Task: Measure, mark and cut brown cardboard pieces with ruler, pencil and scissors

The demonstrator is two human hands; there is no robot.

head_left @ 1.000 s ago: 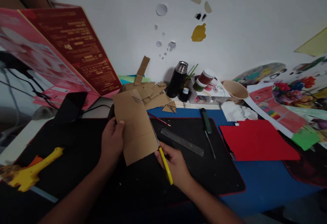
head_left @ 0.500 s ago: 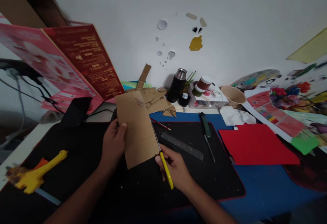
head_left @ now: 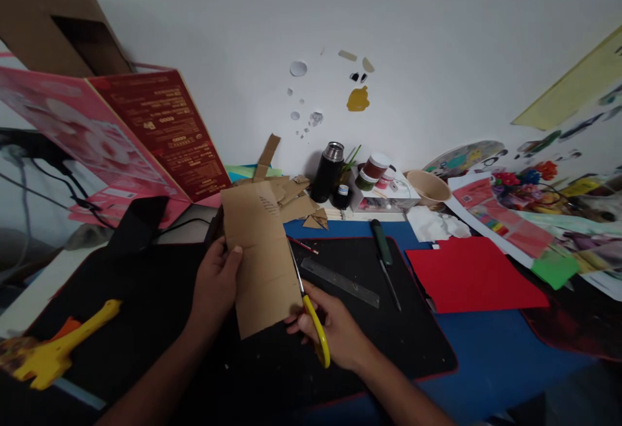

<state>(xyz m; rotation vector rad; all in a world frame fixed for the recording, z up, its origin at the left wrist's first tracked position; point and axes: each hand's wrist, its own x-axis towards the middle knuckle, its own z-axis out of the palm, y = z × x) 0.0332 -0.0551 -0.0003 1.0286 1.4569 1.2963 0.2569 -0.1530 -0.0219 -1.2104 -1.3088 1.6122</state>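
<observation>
My left hand [head_left: 218,282] grips the left edge of a flat brown cardboard piece [head_left: 262,264], thumb on its face and fingers behind. The cardboard is held up over a black mat [head_left: 265,374] and has a crease across its lower part. In my right hand [head_left: 330,322] are yellow-handled scissors [head_left: 318,332], their blades along the cardboard's right edge. Part of the blades is hidden by the cardboard. Just right of the cardboard lie a clear ruler [head_left: 340,282], a red pencil [head_left: 304,245] and a green-handled knife [head_left: 381,243].
Cardboard scraps [head_left: 296,206] are heaped behind the mat, beside a black flask [head_left: 328,172] and stacked paint jars [head_left: 373,170]. A red sheet [head_left: 476,277] lies to the right. At left are a yellow giraffe-like cutout [head_left: 63,351] and a phone [head_left: 137,225].
The scissors' handles have spread wider apart in my right hand. The cardboard stays in my left hand, and the whole view has shifted slightly.
</observation>
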